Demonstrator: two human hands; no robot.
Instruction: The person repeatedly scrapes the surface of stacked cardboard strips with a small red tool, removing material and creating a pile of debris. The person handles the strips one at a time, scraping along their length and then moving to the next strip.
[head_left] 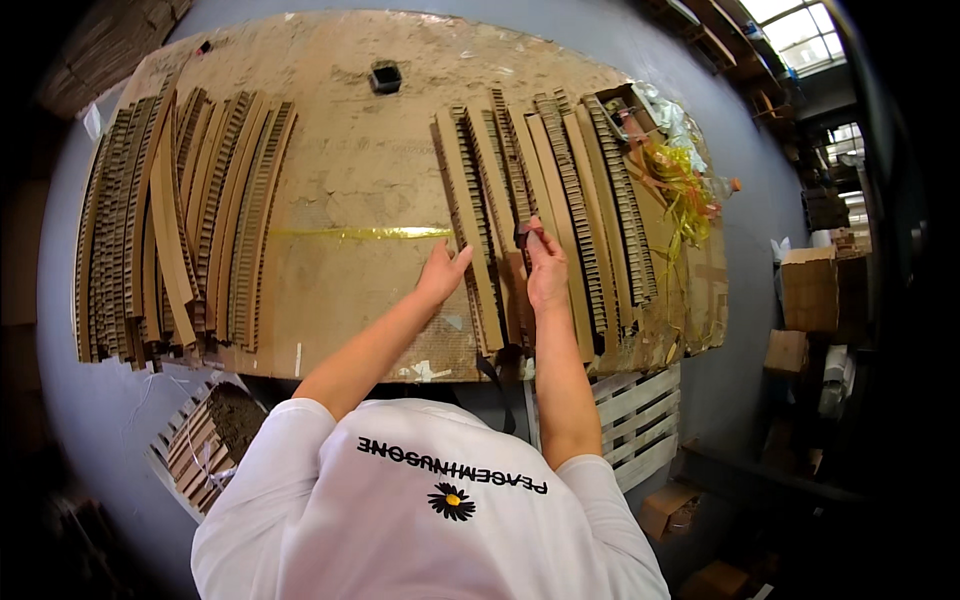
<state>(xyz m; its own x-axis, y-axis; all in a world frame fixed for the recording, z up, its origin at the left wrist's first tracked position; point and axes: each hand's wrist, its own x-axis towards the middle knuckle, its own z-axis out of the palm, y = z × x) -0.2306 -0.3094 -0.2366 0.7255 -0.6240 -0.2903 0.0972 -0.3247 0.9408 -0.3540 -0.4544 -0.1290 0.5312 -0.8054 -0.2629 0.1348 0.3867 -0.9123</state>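
Observation:
Long honeycomb cardboard strips [552,175] lie side by side on the right half of a cardboard-covered table. My left hand [441,273] is at the left edge of this group, its thumb and fingers apart, beside the outermost strip [470,230]. Over the middle of the strips, my right hand [546,270] is closed on a small dark reddish-brown piece [523,232]; its kind is not clear. A yellow strap [370,233] lies across the table and reaches the strips near my left hand.
More honeycomb strips [185,230] are stacked at the left, some crossing at a slant. A small black box [385,78] stands at the back. Tangled yellow strapping [680,190] and an open box [625,110] occupy the right end. A white slatted pallet [640,425] is below the front edge.

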